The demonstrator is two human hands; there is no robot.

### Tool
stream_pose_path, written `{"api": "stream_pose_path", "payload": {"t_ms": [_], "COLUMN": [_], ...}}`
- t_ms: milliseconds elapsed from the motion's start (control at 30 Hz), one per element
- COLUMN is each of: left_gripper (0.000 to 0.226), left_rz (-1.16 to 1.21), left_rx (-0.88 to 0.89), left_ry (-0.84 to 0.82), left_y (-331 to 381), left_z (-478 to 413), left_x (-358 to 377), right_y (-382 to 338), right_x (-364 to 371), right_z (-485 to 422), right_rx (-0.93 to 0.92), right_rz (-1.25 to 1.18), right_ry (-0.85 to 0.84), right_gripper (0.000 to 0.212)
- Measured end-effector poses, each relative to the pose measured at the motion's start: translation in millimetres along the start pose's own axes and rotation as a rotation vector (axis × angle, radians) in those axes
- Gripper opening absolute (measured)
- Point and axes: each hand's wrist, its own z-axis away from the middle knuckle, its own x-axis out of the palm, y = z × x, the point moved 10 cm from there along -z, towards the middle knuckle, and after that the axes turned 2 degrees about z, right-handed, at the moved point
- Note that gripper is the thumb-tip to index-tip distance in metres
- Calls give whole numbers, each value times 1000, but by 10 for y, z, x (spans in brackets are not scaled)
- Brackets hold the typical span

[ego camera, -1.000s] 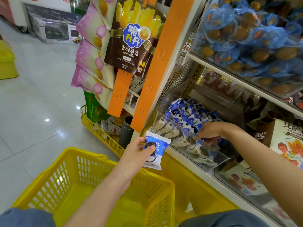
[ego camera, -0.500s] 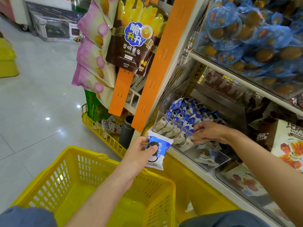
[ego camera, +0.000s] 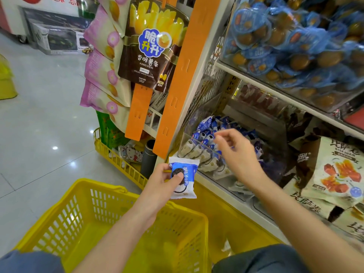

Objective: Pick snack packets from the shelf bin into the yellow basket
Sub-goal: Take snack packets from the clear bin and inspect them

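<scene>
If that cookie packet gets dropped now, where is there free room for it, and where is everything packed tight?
The yellow basket below the left hand shows a bare floor inside its slatted walls, so the cookie packet has room there. The clear shelf bin under the right hand is heaped with packets, and the neighbouring bag shelves are crowded too.

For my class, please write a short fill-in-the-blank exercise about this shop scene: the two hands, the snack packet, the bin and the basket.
1. The left hand holds a snack packet printed blue and ____.
2. The basket below that hand is coloured ____.
3. The right hand hovers over the clear shelf bin and holds ____.
4. The hanging brown bag reads "POTATO ____".

Missing words: white; yellow; nothing; STICKS
</scene>
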Motion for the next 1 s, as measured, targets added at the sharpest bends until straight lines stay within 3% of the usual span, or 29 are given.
{"api": "stream_pose_path", "payload": {"t_ms": [133, 333, 433, 733, 800, 933, 1000], "left_gripper": [19, 8, 15, 29, 32, 19, 28], "left_rz": [-15, -6, -4, 23, 20, 29, 5], "left_rx": [33, 106, 127, 56, 47, 48, 21], "left_ry": [-7, 7, 55, 55, 52, 48, 35], "left_y": [8, 78, 115, 25, 5, -16, -49], "left_z": [19, 53, 61, 29, 30, 3, 4], "left_x": [9, -37, -85, -93, -84, -103, -113], "right_y": [-31, 107, 102, -362, -402, -88, 94], "right_x": [582, 826, 865, 611, 601, 606, 534], "right_z": [369, 506, 540, 670, 684, 551, 484], "right_rx": [63, 190, 182, -374, -412, -102, 83], "right_rz": [-36, -310, -348, 216, 256, 10, -179], "right_ry": [-294, -387, -397, -123, -113, -168, -110], "right_gripper": [20, 3, 3, 13, 13, 9, 5]}}
